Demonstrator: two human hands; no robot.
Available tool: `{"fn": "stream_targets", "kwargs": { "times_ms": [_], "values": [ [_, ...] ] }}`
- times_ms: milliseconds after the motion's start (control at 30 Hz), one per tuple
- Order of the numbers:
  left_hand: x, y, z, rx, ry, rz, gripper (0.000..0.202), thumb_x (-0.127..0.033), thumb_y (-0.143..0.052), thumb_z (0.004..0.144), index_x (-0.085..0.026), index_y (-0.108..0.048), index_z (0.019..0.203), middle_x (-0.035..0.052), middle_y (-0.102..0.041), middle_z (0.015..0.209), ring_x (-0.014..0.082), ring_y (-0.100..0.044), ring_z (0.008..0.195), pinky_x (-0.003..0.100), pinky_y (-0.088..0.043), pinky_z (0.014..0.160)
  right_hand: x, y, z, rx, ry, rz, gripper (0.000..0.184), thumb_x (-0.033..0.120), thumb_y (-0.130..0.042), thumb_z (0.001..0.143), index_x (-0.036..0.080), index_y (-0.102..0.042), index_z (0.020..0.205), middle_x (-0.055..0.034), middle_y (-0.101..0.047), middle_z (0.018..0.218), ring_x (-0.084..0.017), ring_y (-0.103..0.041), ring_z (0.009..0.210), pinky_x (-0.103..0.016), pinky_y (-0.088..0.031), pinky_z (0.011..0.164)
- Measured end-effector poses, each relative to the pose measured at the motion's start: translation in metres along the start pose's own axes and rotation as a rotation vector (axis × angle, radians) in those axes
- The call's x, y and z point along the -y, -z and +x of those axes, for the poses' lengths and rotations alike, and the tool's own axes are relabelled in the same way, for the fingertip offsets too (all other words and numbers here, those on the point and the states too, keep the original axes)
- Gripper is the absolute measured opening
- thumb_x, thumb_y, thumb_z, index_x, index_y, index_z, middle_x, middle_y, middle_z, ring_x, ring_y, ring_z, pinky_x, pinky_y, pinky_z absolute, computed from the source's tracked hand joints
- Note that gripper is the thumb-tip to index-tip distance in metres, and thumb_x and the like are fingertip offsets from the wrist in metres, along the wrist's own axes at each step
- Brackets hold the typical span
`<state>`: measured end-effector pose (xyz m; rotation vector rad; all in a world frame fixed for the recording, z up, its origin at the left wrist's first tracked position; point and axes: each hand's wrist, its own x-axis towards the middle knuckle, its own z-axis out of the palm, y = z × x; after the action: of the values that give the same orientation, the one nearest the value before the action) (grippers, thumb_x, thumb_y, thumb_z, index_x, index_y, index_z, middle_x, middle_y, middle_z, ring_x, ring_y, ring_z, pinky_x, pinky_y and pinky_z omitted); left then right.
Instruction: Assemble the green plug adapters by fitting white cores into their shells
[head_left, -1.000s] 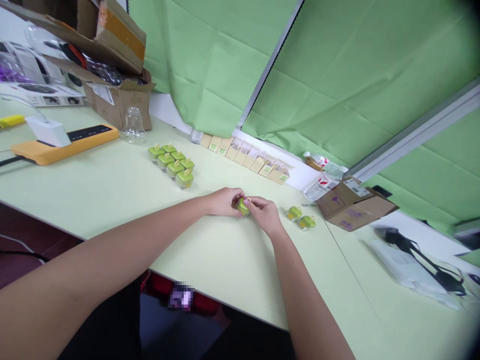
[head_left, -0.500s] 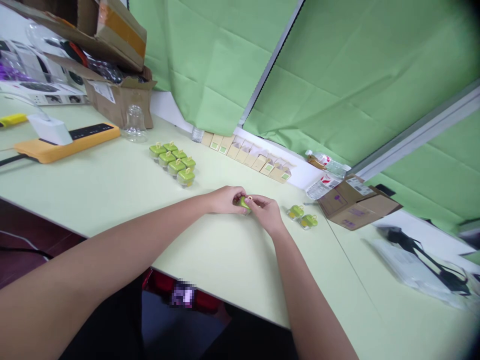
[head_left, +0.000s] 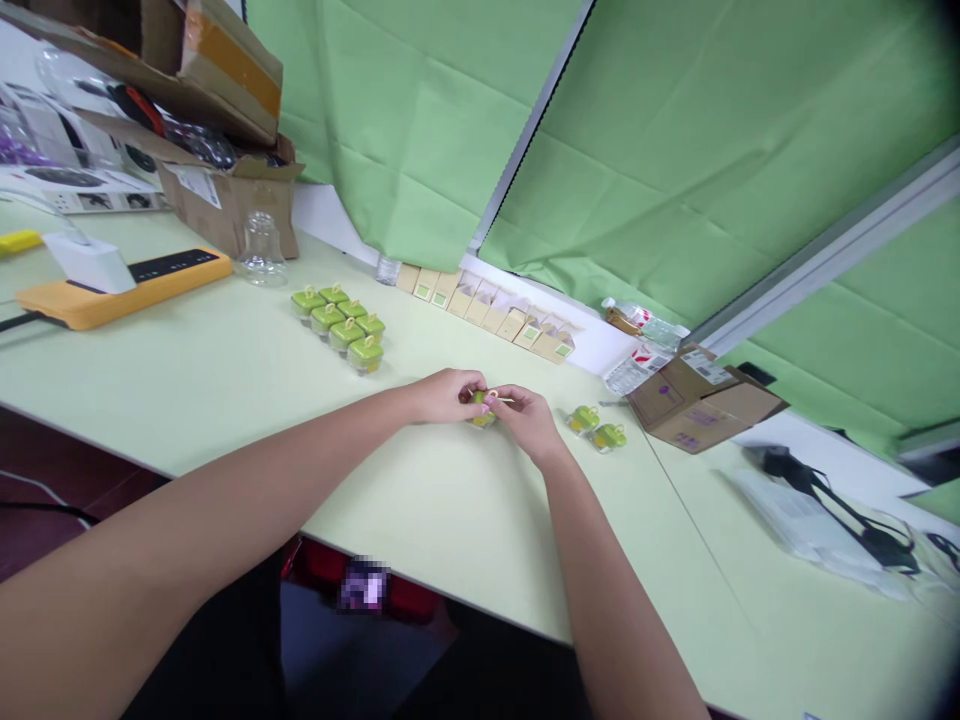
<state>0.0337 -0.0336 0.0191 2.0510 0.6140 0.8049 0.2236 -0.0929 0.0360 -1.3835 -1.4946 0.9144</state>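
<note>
Pale green table, both hands pinching a small green jar, bare surface toward near edge.

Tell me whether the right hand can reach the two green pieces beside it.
Probably yes: the two green pieces lie close beside the right hand, nothing between, though it grips a third piece.

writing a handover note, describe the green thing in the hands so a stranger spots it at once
On the pale green table, find where the left hand and right hand meet. The green piece is pinched between them; the pair to its right and the cluster further left lie untouched.
</note>
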Motion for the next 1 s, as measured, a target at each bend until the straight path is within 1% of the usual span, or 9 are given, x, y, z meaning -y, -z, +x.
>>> {"fn": "stream_targets", "kwargs": {
  "times_ms": [133,267,433,667,867,933,1000],
  "values": [
    [0.0030,-0.0009,0.0000,-0.010,-0.015,-0.043,0.033,-0.040,-0.071,0.078,-0.019,-0.065,0.103,0.0008,-0.065,0.083,0.0136,-0.056,0.073,0.027,-0.046,0.070,0.0010,0.0037,-0.0002,0.023,-0.029,0.000,0.039,0.053,-0.082,0.068,0.020,-0.075,0.089,-0.0045,-0.077,0.090,-0.019,-0.070,0.081,-0.035,-0.055,0.082],
    [0.0030,0.0000,0.0006,0.021,-0.020,-0.093,0.033,-0.041,-0.070,0.079,-0.018,-0.064,0.102,0.0018,-0.064,0.086,0.0129,-0.056,0.073,0.027,-0.046,0.070,-0.0009,0.0024,0.0010,0.013,-0.007,0.003,0.039,0.053,-0.082,0.069,0.020,-0.074,0.087,-0.0042,-0.076,0.086,-0.019,-0.069,0.079,-0.035,-0.054,0.080],
    [-0.0012,0.0027,-0.0007,0.029,-0.005,-0.032,0.034,-0.043,-0.068,0.081,-0.018,-0.064,0.103,0.0005,-0.062,0.084,0.0124,-0.053,0.072,0.026,-0.044,0.069,-0.0026,0.0018,0.0015,0.030,0.000,0.005,0.039,0.053,-0.081,0.071,0.019,-0.073,0.088,-0.0043,-0.075,0.086,-0.019,-0.068,0.079,-0.033,-0.053,0.078],
    [-0.0054,0.0057,-0.0027,0.053,0.004,0.067,0.037,-0.045,-0.065,0.083,-0.019,-0.063,0.109,0.0001,-0.061,0.083,0.0132,-0.053,0.071,0.026,-0.042,0.068,-0.0075,0.0037,0.0032,0.031,0.039,-0.076,0.036,0.053,-0.076,0.076,0.020,-0.072,0.090,-0.0043,-0.075,0.085,-0.019,-0.068,0.077,-0.032,-0.052,0.074],
    [-0.0061,0.0053,-0.0031,0.047,-0.005,0.089,0.034,-0.044,-0.064,0.083,-0.019,-0.064,0.106,0.0002,-0.062,0.082,0.0137,-0.055,0.072,0.027,-0.043,0.068,-0.0078,0.0037,0.0039,0.014,0.064,-0.114,0.035,0.053,-0.074,0.077,0.020,-0.071,0.090,-0.0048,-0.074,0.088,-0.019,-0.068,0.079,-0.033,-0.053,0.075],
    [-0.0056,0.0038,-0.0026,0.034,0.004,0.052,0.037,-0.045,-0.065,0.083,-0.020,-0.061,0.110,0.0022,-0.065,0.088,0.0145,-0.058,0.076,0.028,-0.046,0.071,-0.0070,0.0026,0.0036,0.017,0.074,-0.119,0.034,0.052,-0.073,0.078,0.020,-0.070,0.089,-0.0045,-0.074,0.088,-0.019,-0.068,0.080,-0.032,-0.052,0.075],
    [-0.0039,0.0019,-0.0010,-0.004,0.034,-0.031,0.045,-0.046,-0.067,0.082,-0.021,-0.056,0.118,0.0069,-0.067,0.104,0.0159,-0.062,0.083,0.030,-0.050,0.076,-0.0060,0.0010,0.0033,0.014,0.085,-0.137,0.031,0.050,-0.071,0.079,0.020,-0.069,0.089,-0.0038,-0.073,0.088,-0.019,-0.067,0.080,-0.031,-0.051,0.074]
  ]
}}
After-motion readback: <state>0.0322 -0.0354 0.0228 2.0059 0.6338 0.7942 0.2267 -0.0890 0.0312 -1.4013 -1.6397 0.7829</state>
